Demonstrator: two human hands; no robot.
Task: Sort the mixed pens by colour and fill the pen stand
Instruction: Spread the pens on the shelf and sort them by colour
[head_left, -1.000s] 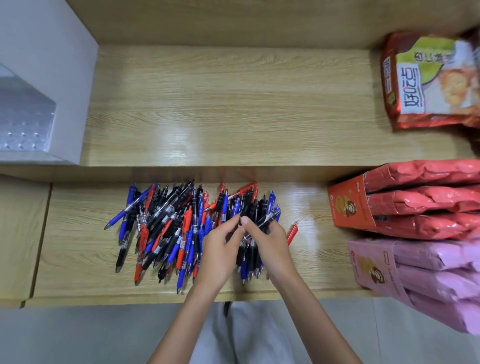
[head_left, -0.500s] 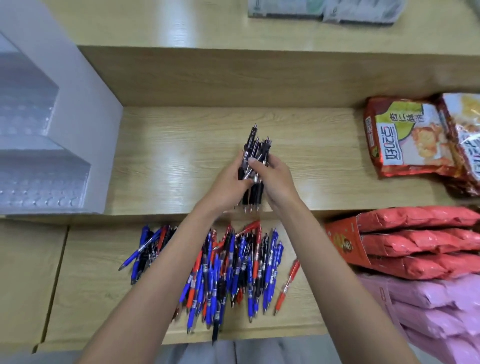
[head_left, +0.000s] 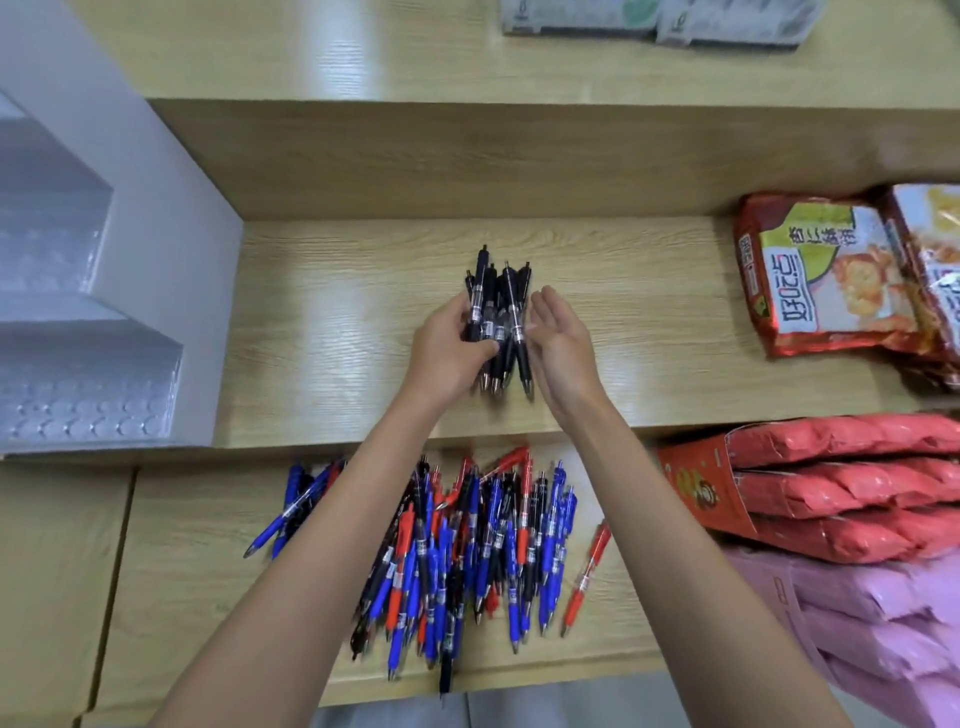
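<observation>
A bundle of black pens (head_left: 497, 306) is over the middle wooden shelf (head_left: 322, 322), tips toward me. My left hand (head_left: 449, 345) grips the bundle from its left side. My right hand (head_left: 561, 343) sits just right of the bundle with straight fingers, palm facing the pens, barely apart from them. On the lower shelf (head_left: 176, 566) lies a mixed pile of blue, red and black pens (head_left: 457, 551), partly hidden by my forearms. One red pen (head_left: 586, 577) lies apart at the pile's right. A white and clear stepped stand (head_left: 88, 322) stands at the left.
Snack bags (head_left: 826, 275) lie at the right of the middle shelf. Red packs (head_left: 841, 483) and pink packs (head_left: 883, 618) are stacked at the right of the lower shelf. Grey packets (head_left: 654, 21) lie on the top shelf.
Both hands lifted the black pens from the pile on the lower shelf up to the middle shelf. My right hand has since let go and opened beside the bundle.
</observation>
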